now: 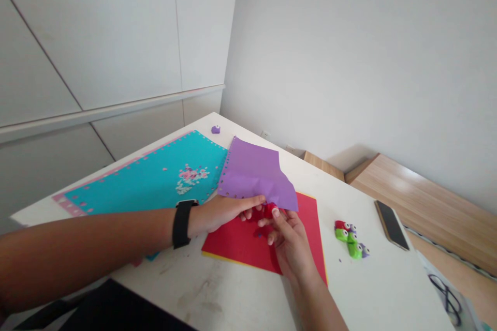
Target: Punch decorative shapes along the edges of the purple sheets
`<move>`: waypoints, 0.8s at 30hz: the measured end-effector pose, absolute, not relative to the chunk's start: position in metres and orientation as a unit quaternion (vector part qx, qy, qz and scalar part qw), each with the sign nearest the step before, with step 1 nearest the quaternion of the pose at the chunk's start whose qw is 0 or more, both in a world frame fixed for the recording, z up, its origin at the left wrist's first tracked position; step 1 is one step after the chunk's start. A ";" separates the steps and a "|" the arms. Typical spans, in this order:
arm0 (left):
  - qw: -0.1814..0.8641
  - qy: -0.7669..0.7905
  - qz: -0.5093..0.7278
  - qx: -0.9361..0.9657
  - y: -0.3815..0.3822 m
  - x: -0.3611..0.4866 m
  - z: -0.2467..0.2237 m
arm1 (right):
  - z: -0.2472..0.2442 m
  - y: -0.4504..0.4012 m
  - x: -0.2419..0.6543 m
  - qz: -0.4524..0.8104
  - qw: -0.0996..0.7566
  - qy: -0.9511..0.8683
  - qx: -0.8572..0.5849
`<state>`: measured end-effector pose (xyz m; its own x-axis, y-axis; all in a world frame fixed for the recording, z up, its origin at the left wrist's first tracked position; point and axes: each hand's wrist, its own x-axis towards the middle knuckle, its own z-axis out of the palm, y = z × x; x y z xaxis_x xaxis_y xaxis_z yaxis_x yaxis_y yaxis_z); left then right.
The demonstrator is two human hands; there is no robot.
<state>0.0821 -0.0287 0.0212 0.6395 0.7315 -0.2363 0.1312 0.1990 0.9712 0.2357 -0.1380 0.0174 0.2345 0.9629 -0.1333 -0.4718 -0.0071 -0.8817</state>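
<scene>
A purple sheet of paper (256,163) is raised over the table, with a row of punched holes down its left edge and a few along its near edge. My left hand (223,212) grips the near edge, thumb along it and fingers partly hidden beneath. Between the thumb and fingers of my right hand (291,238) is a small red craft punch (271,210), set against the same edge. Whether its jaw is pressed down cannot be made out. Under both hands lies a red sheet (236,245) on top of a yellow one.
A blue sheet (143,178) with punched edges lies at left over a pink one, bearing a pile of paper bits (190,178). A purple punch (216,129) stands at the far corner. Several coloured punches (352,238) and a phone (391,224) lie at right.
</scene>
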 end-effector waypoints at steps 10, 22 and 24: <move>0.684 0.371 0.262 0.571 -0.022 0.079 0.014 | 0.017 -0.148 0.297 0.536 0.579 -0.289 -0.542; 0.683 0.361 0.259 0.580 -0.022 0.075 0.018 | 0.000 -0.136 0.314 0.161 0.351 -0.561 -0.732; 0.678 0.361 0.263 0.583 -0.021 0.073 0.017 | 0.007 -0.144 0.336 0.092 0.304 -0.528 -0.787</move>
<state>0.0733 -0.0210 0.0172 0.6014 0.7776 -0.1835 0.0651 0.1813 0.9813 0.3361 -0.1440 0.0074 0.4246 0.8881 0.1762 0.7756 -0.2564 -0.5768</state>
